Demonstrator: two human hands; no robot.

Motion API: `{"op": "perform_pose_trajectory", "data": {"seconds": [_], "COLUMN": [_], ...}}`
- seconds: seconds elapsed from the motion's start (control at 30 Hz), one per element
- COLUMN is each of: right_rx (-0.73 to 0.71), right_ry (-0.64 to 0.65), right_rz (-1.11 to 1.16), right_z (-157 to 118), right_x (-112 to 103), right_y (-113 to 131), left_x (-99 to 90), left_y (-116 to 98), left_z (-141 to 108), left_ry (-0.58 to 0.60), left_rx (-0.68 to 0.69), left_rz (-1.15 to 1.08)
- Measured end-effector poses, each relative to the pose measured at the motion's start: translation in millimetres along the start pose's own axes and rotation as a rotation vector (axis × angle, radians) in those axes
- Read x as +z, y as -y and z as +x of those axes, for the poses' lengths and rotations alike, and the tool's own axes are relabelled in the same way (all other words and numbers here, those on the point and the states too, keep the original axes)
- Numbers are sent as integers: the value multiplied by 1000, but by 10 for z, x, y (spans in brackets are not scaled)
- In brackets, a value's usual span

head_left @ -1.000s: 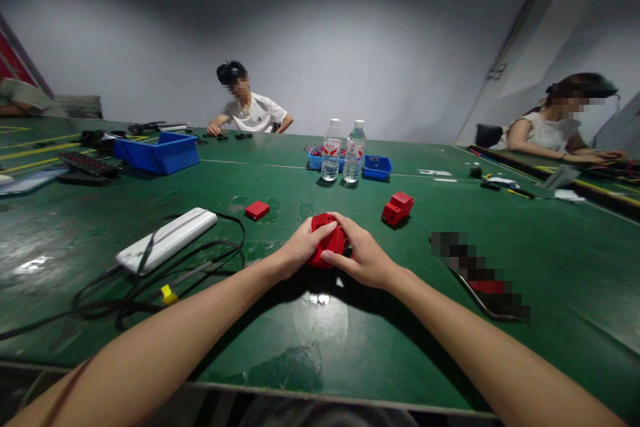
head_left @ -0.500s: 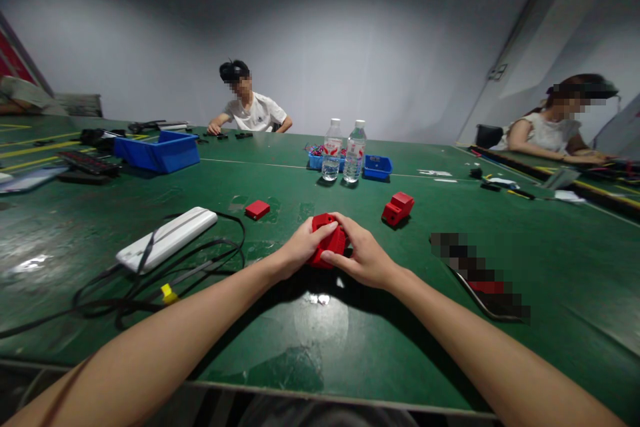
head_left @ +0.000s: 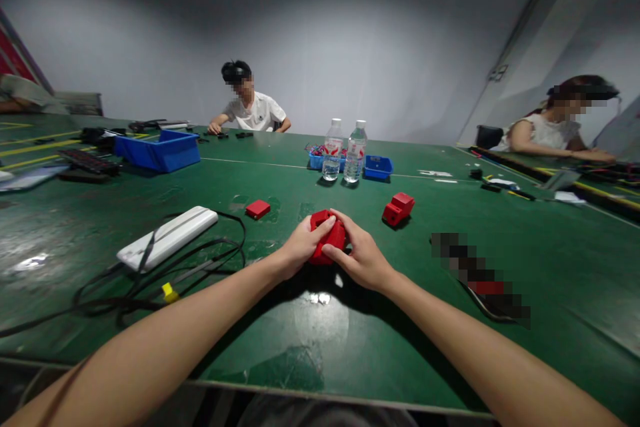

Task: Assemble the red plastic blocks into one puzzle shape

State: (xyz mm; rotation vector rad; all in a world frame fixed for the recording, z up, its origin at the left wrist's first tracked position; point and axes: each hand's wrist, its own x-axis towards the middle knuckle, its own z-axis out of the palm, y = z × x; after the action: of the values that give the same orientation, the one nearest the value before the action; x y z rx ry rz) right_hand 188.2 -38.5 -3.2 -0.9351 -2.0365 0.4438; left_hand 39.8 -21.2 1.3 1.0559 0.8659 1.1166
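Observation:
Between my two hands, above the green table [head_left: 320, 340], is a red plastic block-like part [head_left: 327, 240] with small holes in its upper face. My left hand [head_left: 303, 243] grips it from the left, thumb laid across the top. From the right, my right hand [head_left: 363, 250] closes on it with the thumb on the near side. My fingers hide its far side and underside. A flat red block [head_left: 258, 209] lies beyond my left hand. To the right, past my right hand, sits another red part [head_left: 399, 209] with a stepped shape.
A white power bank [head_left: 167, 237] with black cables lies left of my arm. On the right is a blurred-out phone [head_left: 483, 280]. Farther back stand two water bottles [head_left: 333, 150], a small blue tray [head_left: 378, 167] and a large blue bin [head_left: 160, 151]. Two people sit across and to the right.
The red part has tilted and turned slightly in my grip, and both hands have shifted a little. The other things on the table stay where they were.

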Motion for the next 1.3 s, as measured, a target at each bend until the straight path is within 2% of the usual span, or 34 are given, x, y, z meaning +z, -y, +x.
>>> {"op": "perform_pose_trajectory", "data": {"seconds": [0.3, 0.47, 0.67, 0.9, 1.3], "right_rx": [-1, -11, -54, -84, -86], "right_ry": [-44, -64, -70, -38, 10], "right_rz": [-61, -69, -80, -48, -169], "right_z": [1, 3, -19, -25, -37], "right_x": [-20, -27, -31, -35, -71], "right_y": [124, 134, 128, 120, 90], "left_x": [5, 12, -18, -65, -77], "left_y": [-36, -53, -71, -120, -113], "left_z": [-20, -32, -15, -35, -41], "left_ry": [-24, 70, -49, -31, -63], "left_rx": [-5, -12, 40, 45, 4], "left_rz": [-1, -25, 127, 285, 358]}}
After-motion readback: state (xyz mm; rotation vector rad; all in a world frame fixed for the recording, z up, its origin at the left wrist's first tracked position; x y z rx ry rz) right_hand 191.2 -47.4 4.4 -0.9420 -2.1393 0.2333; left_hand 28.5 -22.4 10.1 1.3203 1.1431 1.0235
